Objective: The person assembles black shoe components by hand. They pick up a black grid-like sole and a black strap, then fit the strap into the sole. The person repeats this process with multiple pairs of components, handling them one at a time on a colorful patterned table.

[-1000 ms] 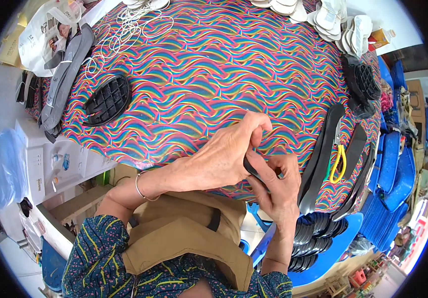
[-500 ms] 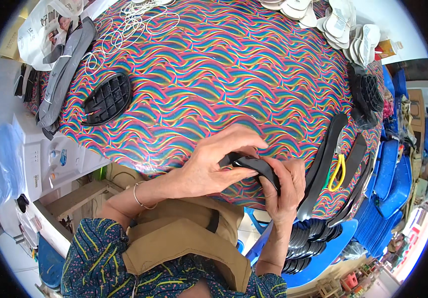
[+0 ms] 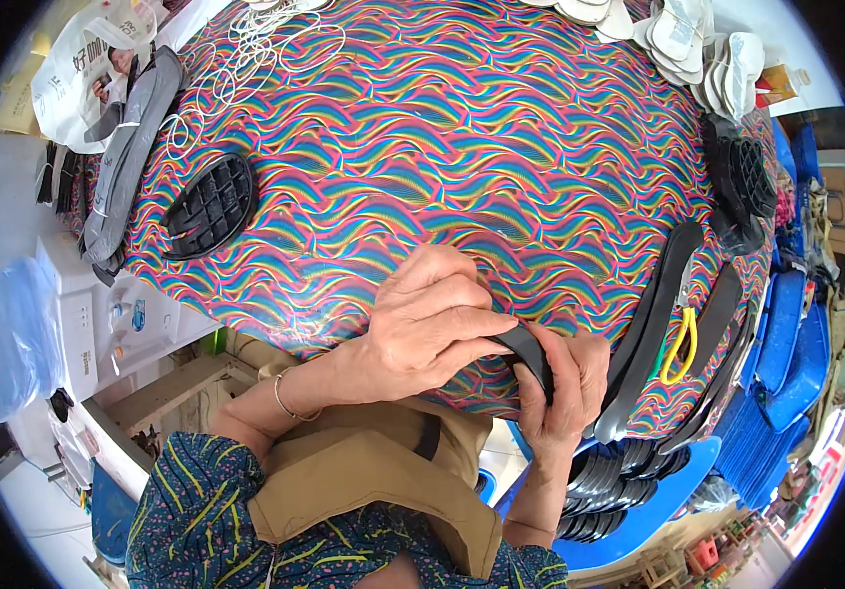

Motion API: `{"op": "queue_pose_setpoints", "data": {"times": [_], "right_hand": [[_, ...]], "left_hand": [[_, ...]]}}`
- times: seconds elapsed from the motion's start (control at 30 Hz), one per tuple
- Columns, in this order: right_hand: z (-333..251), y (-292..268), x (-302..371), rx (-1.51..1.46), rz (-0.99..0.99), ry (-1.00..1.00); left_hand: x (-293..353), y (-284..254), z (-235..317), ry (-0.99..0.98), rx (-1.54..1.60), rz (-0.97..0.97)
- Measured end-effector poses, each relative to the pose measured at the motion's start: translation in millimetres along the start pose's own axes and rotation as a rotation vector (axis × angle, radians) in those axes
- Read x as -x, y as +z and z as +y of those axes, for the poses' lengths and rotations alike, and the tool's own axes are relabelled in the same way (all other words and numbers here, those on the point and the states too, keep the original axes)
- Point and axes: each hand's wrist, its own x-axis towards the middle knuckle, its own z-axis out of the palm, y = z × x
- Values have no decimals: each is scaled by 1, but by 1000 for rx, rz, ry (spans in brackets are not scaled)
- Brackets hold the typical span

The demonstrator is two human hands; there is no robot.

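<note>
Close to the table's near edge, both my hands are closed on a bent black strip [image 3: 530,358] that looks smooth and flexible. My left hand [image 3: 432,319] pinches its left end between thumb and fingers, and that end is hidden by them. My right hand [image 3: 568,383] wraps the other end, thumb below and fingers over the outer side. The strip arches between the two hands. Nearest to my right hand lie long black strips [image 3: 653,319] and scissors with yellow handles [image 3: 680,348].
A black gridded sole piece [image 3: 214,208] lies left on the patterned tablecloth [image 3: 422,167]. White cord [image 3: 246,54] and a tied grey bundle [image 3: 133,147] are beyond it. White insoles [image 3: 732,74] and bagged black soles [image 3: 741,182] sit right. Black pieces [image 3: 609,481] are stacked below the edge.
My left fingers have curled down and closed further over the strip's left end, so less of it shows. My right hand keeps its grip. The view has shifted slightly.
</note>
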Motion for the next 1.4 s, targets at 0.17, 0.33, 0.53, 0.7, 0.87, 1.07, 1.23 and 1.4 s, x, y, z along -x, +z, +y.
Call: {"op": "queue_pose_setpoints", "data": {"times": [0.17, 0.33, 0.53, 0.7, 0.87, 1.07, 1.23, 1.4], "right_hand": [[-3, 2, -1, 15, 40, 25], [-6, 2, -2, 5, 30, 30], [-6, 2, -2, 4, 39, 11], [-7, 6, 2, 12, 89, 15], [-7, 6, 0, 10, 130, 85], [-9, 7, -1, 16, 150, 129], [-6, 11, 7, -21, 281, 227], [-6, 21, 12, -819, 726, 574]], "left_hand": [[-6, -1, -4, 119, -142, -5], [-4, -5, -9, 196, -207, -32], [-17, -11, -5, 49, -16, -163], [-12, -4, -8, 4, 69, -182], [-9, 4, -15, 91, -81, -107], [-5, 5, -13, 289, -489, -81], [-27, -14, 1, 209, -346, -161], [3, 7, 16, -422, 345, -27]]}}
